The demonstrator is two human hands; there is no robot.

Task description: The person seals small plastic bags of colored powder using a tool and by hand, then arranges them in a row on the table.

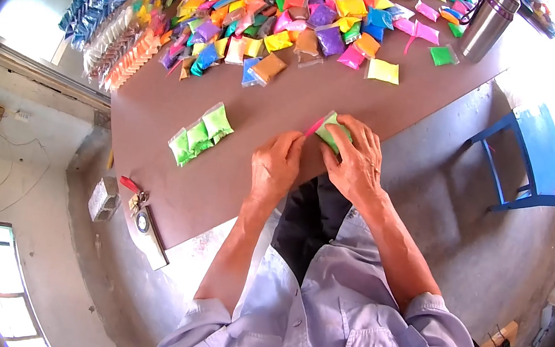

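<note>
Near the table's front edge, my right hand (358, 153) is closed around a small clear packet of bright green material (331, 133). A thin pink strip (313, 128) lies against the packet's left end, and the closed fingertips of my left hand (276, 163) pinch at its lower end. Whether the strip is attached to the packet I cannot tell. To the left of my hands, three similar green packets (202, 133) lie in an overlapping row on the brown table (258, 107).
A large heap of colourful packets (306, 18) covers the back of the table. Bundled strips of packets (112, 15) stand at the back left. A steel flask (488, 26) is at the right edge. Keys and a phone-like object (148, 226) lie front left; a blue chair (536, 149) stands right.
</note>
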